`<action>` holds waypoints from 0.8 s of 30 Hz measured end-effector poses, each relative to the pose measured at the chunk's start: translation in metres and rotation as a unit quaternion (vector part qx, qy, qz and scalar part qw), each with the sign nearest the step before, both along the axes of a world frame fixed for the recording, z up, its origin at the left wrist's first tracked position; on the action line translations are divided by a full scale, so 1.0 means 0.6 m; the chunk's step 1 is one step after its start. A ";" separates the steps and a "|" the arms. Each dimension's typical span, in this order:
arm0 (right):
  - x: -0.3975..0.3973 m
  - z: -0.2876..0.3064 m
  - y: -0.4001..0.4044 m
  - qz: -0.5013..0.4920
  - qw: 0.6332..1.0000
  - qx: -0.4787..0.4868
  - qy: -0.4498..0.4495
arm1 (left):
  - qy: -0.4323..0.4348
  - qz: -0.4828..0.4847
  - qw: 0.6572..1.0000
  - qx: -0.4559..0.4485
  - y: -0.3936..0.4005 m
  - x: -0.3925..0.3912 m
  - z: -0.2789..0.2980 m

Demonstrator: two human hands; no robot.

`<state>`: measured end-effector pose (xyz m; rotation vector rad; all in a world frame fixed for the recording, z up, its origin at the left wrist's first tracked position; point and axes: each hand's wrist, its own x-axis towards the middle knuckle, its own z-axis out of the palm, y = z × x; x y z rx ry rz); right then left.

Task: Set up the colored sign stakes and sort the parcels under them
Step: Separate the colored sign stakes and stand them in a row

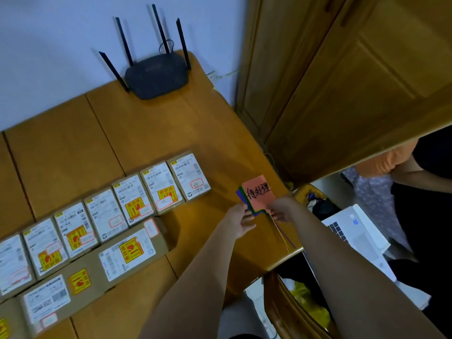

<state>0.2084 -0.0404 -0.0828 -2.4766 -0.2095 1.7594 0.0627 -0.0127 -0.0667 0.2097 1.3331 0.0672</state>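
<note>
Both hands hold one bundle of sign stakes (256, 196) over the table's right edge: the right hand (281, 209) pinches the pink top card, and the left hand (241, 220) supports the green and purple cards beneath. No stake stands yet, I judge. The parcels (102, 216) lie unsorted in rows on the wooden table (146, 133). A black router (156, 77) sits by the wall, well apart.

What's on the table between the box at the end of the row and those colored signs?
Nothing: in the head view only bare table separates the end box from the signs.
</note>
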 end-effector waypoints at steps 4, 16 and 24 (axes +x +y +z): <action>-0.009 -0.004 0.007 0.008 1.000 -0.020 -0.008 | 0.003 0.012 1.000 0.009 -0.001 0.004 -0.002; -0.030 0.044 0.031 -0.139 0.972 0.166 0.090 | -0.021 0.045 0.998 0.036 0.044 -0.052 0.035; -0.064 0.153 0.074 -0.159 0.929 0.320 0.097 | -0.099 0.042 0.986 0.125 0.094 -0.083 0.137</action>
